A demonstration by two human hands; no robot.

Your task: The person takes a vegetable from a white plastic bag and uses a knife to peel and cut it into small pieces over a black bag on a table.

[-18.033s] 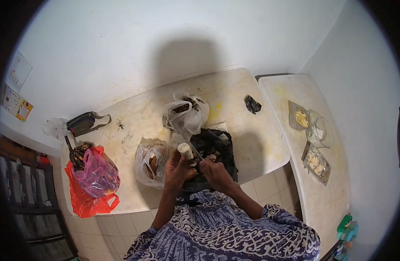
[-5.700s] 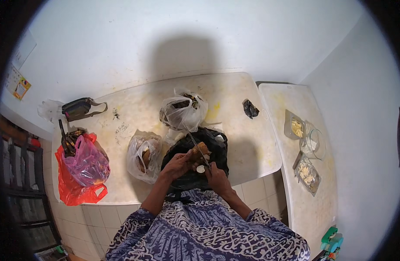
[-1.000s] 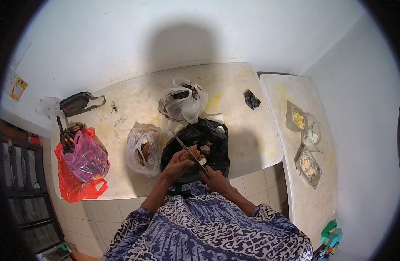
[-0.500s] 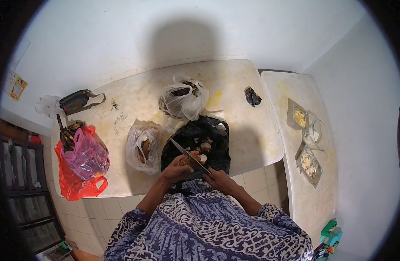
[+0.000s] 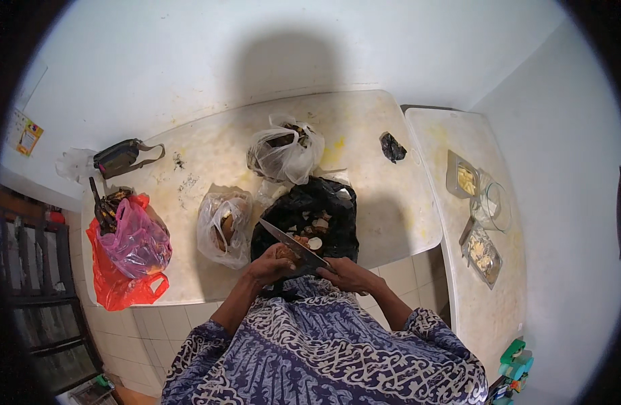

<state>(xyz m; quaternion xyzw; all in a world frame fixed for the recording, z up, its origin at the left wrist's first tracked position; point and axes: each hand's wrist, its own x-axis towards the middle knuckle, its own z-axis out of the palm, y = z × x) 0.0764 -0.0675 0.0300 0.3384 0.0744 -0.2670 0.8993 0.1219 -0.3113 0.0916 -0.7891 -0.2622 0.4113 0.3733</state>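
A large knife (image 5: 293,244) slants from my right hand up toward the left. My right hand (image 5: 351,275) is closed round its handle. Under the blade, my left hand (image 5: 268,266) grips a rough brown-skinned lump (image 5: 287,254), mostly hidden by the fingers and the knife; its exact kind is unclear. Both hands are over the near part of an opened black plastic bag (image 5: 336,233). Brown and whitish scraps lie in the bag, among them a round white piece (image 5: 314,243) close to the blade.
Left of the black bag sits a clear plastic bag (image 5: 216,246) with brown contents; another tied bag (image 5: 290,158) stands behind. Pink (image 5: 138,236) and red bags (image 5: 115,287) lie far left, near a dark pouch (image 5: 118,158). A side table holds metal trays (image 5: 482,260) and a glass bowl (image 5: 501,216).
The knife and both hands have shifted slightly to the left or right with the blade tilting; the right hand has turned outward. The round white piece now shows more fully.
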